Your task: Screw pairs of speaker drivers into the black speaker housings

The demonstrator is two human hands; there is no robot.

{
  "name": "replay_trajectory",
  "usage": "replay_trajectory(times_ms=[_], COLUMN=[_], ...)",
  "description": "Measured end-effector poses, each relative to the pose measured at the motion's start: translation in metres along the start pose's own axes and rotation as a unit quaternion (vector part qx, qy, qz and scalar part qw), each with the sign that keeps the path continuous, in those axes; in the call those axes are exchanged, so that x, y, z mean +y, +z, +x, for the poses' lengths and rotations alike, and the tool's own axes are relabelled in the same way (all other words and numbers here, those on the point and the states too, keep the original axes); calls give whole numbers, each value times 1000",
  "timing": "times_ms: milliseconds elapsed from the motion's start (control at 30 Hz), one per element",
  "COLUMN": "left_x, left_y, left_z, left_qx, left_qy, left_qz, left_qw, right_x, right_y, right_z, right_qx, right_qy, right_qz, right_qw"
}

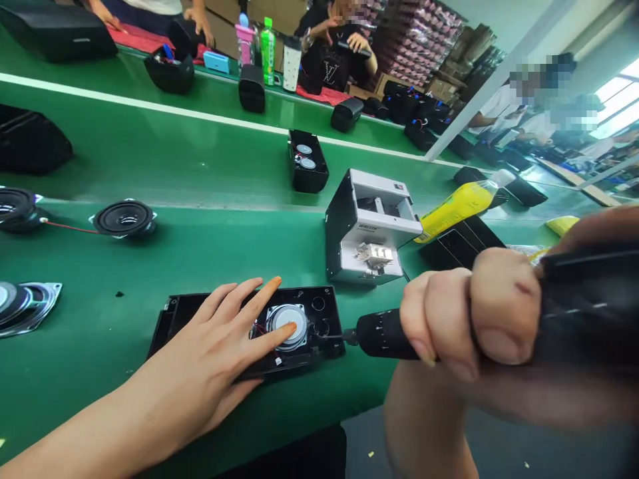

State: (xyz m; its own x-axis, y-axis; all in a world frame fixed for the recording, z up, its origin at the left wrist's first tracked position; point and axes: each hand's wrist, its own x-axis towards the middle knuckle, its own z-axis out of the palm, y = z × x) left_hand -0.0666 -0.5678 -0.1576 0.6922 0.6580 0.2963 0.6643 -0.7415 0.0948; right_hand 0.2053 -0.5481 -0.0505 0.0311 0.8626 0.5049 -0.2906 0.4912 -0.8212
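Observation:
A black speaker housing (194, 307) lies on the green table at the near centre, with a round silver-backed speaker driver (287, 327) inside it. My left hand (234, 332) rests across the housing with its fingers spread, one fingertip on the driver; the thumb is at the near edge. On the right, my right hand (464, 313) is wrapped round a black electric screwdriver (382, 332). The tool lies nearly level, its thin bit reaching over the right end of the housing beside the driver. A small white connector (278, 361) sits in the housing near its front edge.
A silver and black screw feeder (379, 226) stands behind the housing. Beyond it are a yellow bottle (456, 206) and an open speaker box (308, 163). Loose drivers (124, 217) lie at the left. People work across the green table (200, 246).

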Motion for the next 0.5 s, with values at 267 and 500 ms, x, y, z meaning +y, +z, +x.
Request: replay_trajectory(times_ms=[267, 500], left_x=[4, 4], left_y=[-3, -5], left_z=[3, 3], left_qx=[-31, -51], left_qy=[-19, -24], left_qz=[-19, -28], left_qw=[999, 998], right_x=[40, 47], right_y=[12, 14], right_z=[-19, -21], right_qx=[-30, -19], right_qy=[38, 50], right_qz=[117, 123], right_qw=[992, 991])
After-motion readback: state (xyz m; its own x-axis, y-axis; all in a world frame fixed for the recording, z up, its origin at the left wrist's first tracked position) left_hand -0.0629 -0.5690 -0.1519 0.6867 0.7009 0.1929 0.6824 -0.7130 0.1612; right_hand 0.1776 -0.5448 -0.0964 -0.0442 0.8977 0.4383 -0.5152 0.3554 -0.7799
